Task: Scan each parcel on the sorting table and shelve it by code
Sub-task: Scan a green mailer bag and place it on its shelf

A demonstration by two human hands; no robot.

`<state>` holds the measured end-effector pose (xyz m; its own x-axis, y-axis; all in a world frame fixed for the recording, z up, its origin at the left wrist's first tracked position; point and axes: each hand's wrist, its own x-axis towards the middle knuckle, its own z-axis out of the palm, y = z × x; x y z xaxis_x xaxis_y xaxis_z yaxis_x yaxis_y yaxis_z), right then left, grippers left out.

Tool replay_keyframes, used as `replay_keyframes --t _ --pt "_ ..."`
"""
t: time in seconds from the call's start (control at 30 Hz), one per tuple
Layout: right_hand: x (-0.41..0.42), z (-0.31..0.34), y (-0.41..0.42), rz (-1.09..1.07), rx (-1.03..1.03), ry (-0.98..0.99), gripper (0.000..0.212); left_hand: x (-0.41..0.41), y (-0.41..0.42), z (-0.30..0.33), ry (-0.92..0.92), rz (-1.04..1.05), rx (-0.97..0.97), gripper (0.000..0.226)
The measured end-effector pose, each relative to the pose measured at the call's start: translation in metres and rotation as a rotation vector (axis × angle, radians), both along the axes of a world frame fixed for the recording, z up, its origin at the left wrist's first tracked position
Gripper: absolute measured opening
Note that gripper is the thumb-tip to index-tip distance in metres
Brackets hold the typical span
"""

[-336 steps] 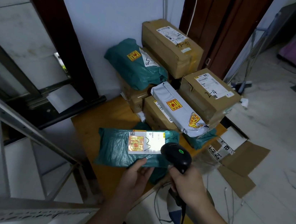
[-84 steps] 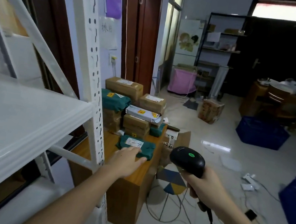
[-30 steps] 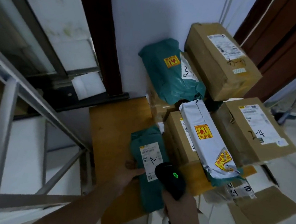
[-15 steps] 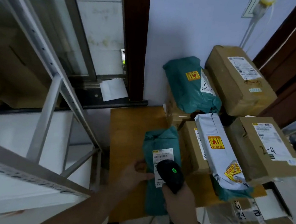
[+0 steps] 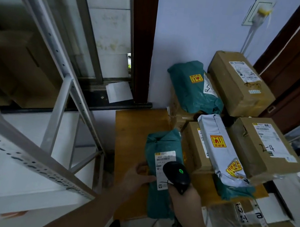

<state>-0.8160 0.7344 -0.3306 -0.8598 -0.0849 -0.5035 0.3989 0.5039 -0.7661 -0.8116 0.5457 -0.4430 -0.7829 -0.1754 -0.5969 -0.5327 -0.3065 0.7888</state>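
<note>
1. The step in hand looks like the scan: the right hand [image 5: 184, 198] is wrapped round the handle of a black handheld barcode scanner [image 5: 176, 175] with a green light lit on top, its head held low over the white shipping label [image 5: 161, 164] of a soft teal plastic mailer parcel [image 5: 161, 149].
2. That parcel lies lengthwise on the near end of the orange-brown wooden sorting table [image 5: 133, 130], just left of the stacked parcels, its near end overhanging the table's near edge.
3. The left hand [image 5: 137, 174] steadies the parcel at its left edge, thumb on top beside the label; whether the fingers curl beneath it is hidden.
4. More parcels wait on the right and far side: brown cardboard boxes, one marked "2-4" [image 5: 266, 147], a grey-white poly mailer with yellow stickers [image 5: 219, 147], and another teal bag [image 5: 190, 88] against the wall.
5. Once the code reads, the next move probably calls for lifting the teal parcel with the left hand and turning left to the grey metal shelving rack [image 5: 61, 101], matching its code to a shelf.
</note>
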Motion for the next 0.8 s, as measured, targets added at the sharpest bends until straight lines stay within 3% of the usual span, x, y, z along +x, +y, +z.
replay_keyframes --t 0.3,0.6,0.73,0.8 --pt "0.008 0.007 0.000 0.001 -0.029 -0.006 0.012 0.008 0.004 0.003 0.009 0.001 0.010 0.099" --pt "0.022 0.010 -0.008 -0.054 -0.093 -0.034 0.016 0.017 0.001 0.016 0.012 0.002 0.014 0.074" --pt "0.029 0.018 -0.009 -0.093 -0.111 -0.014 0.017 0.014 0.001 0.026 0.028 0.006 0.019 0.084" --pt "0.033 0.024 -0.011 -0.114 -0.129 -0.005 0.018 0.012 0.000 0.035 0.051 -0.007 0.050 0.069"
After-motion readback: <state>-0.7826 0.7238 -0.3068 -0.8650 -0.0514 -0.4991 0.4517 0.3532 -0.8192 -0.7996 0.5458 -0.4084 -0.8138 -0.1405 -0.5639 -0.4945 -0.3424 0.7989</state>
